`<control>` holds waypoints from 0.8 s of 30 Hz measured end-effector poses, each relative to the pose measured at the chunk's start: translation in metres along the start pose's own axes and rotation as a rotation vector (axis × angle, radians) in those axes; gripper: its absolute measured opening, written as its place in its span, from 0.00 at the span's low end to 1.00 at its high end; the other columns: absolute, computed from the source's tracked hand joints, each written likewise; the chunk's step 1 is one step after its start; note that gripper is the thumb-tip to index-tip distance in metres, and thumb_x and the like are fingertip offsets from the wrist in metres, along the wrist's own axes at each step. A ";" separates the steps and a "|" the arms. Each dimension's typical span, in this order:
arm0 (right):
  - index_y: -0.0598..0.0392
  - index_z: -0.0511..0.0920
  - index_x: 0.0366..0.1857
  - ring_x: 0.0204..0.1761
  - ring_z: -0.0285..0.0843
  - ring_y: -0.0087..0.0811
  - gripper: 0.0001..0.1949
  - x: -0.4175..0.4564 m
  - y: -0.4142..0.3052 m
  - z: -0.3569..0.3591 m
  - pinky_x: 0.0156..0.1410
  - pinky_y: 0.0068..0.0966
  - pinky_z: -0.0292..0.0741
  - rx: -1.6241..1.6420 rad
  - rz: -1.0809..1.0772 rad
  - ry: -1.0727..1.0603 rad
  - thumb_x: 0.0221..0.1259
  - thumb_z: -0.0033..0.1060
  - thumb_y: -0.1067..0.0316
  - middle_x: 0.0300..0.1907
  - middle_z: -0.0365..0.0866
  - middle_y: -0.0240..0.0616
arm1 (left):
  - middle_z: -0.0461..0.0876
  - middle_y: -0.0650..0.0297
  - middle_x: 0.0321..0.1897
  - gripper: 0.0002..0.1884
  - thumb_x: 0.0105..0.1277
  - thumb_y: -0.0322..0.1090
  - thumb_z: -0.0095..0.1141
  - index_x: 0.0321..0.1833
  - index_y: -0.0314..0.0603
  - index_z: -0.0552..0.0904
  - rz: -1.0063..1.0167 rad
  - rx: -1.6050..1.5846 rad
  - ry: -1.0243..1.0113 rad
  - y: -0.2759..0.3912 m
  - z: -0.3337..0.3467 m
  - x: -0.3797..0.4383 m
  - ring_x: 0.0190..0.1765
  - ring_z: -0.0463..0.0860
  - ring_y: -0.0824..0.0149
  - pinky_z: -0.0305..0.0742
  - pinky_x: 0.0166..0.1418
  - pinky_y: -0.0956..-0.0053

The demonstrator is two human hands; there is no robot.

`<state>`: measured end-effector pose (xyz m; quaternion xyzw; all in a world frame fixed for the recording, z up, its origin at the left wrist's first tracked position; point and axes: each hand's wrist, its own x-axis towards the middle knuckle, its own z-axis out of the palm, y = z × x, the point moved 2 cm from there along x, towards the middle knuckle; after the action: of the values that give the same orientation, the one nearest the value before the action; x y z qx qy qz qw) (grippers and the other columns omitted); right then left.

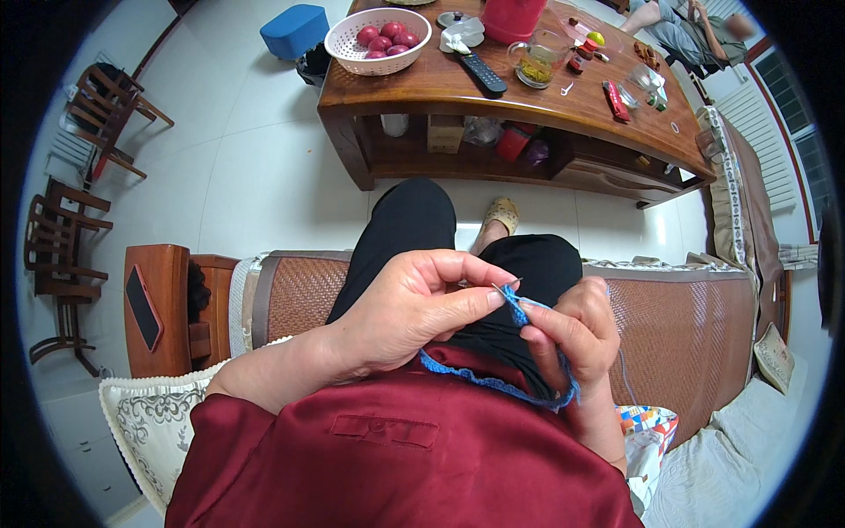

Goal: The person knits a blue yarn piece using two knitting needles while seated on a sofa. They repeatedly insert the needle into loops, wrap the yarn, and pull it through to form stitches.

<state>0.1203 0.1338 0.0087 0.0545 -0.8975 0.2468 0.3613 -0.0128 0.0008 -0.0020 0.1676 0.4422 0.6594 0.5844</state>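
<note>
My left hand (422, 303) pinches thin metal knitting needles (500, 289) between thumb and forefinger at the top of a narrow strip of blue knitting (515, 309). My right hand (574, 330) grips the other side of the work, its thumb and forefinger close to the stitches. A long blue knitted strip (488, 383) loops below both hands, across the front of the dark red satin top. Blue yarn (624, 379) runs down on the right towards a colourful patterned bag (650, 422). The needles' far ends are partly hidden by the fingers.
Ahead stands a wooden coffee table (409, 99) with a basket of red fruit (377, 41), a remote control (482, 74) and a glass cup (536, 66). A phone (144, 308) lies on a wooden cabinet at left. Another person (693, 33) sits at the upper right.
</note>
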 end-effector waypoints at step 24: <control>0.54 0.81 0.39 0.22 0.65 0.28 0.10 -0.006 0.005 0.001 0.31 0.25 0.60 0.088 0.007 0.018 0.53 0.63 0.64 0.21 0.68 0.29 | 0.75 0.70 0.29 0.07 0.67 0.25 0.50 0.44 0.34 0.80 0.027 0.003 -0.028 0.002 0.005 -0.001 0.21 0.63 0.83 0.56 0.22 0.88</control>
<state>0.1226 0.1376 0.0024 0.0648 -0.8827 0.2878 0.3657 -0.0099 0.0018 0.0028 0.1839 0.4324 0.6643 0.5813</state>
